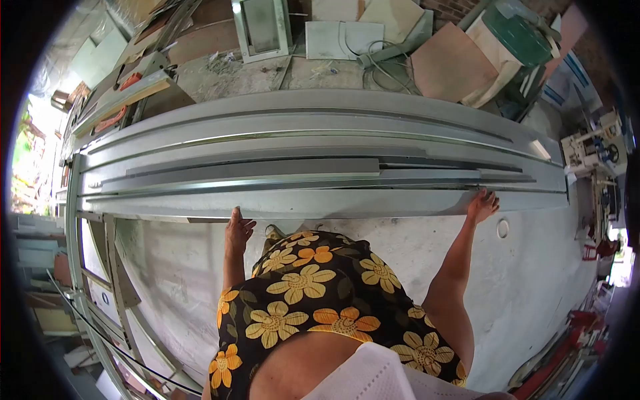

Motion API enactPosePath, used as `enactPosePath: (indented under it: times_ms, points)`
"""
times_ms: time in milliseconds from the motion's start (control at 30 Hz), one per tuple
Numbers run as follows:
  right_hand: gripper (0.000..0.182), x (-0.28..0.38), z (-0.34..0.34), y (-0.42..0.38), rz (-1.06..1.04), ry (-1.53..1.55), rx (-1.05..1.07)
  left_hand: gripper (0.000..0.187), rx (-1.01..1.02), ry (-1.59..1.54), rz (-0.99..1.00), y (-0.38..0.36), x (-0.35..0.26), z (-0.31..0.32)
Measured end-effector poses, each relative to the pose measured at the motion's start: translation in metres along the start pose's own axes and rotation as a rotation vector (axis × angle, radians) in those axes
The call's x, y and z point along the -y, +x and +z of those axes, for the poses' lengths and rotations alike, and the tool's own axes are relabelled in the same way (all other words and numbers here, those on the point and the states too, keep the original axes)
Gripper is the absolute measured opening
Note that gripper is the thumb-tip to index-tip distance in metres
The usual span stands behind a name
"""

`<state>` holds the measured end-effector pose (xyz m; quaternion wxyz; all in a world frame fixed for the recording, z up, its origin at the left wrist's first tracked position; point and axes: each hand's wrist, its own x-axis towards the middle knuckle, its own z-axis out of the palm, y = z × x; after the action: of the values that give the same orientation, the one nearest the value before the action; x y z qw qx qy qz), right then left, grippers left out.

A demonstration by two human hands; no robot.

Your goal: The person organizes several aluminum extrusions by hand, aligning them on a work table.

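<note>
A long grey workbench (373, 202) stretches across the view in front of me. Several long, thin metal strips lie along it, including a shiny strip (267, 182) near the front and a shorter flat grey strip (320, 167) behind it. My left hand (240, 232) is at the bench's front edge, its thumb against the edge and its fingers apart below. Farther right, my right hand (485, 205) rests with bent, parted fingers on the front part of the bench, just short of the strips' right ends. Neither hand visibly holds anything.
A metal frame (80, 233) stands at the left. Behind the bench are a framed panel (262, 30), a white board (343, 40), a coiled cable (387, 73) and a green bin (513, 33). A machine (603, 150) stands at the far right. Pale concrete floor (527, 267) lies below.
</note>
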<state>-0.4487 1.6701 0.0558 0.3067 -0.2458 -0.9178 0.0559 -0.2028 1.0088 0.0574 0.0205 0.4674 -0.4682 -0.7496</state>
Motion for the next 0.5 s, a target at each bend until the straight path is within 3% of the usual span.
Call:
enactPosePath:
  times_ms: [300, 400, 500]
  points:
    - [0.061, -0.011, 0.01, 0.006, 0.064, -0.087, 0.057, 0.059, -0.066, -0.038, 0.076, -0.003, 0.003, 0.008]
    - [0.065, 0.035, -0.026, -0.004, 0.253, -0.18, 0.062, 0.057, -0.055, -0.043, 0.097, -0.007, 0.003, 0.011]
    - [0.07, 0.048, -0.027, 0.0, 0.26, -0.186, -0.109, 0.058, -0.073, -0.062, 0.084, -0.006, 0.005, 0.013]
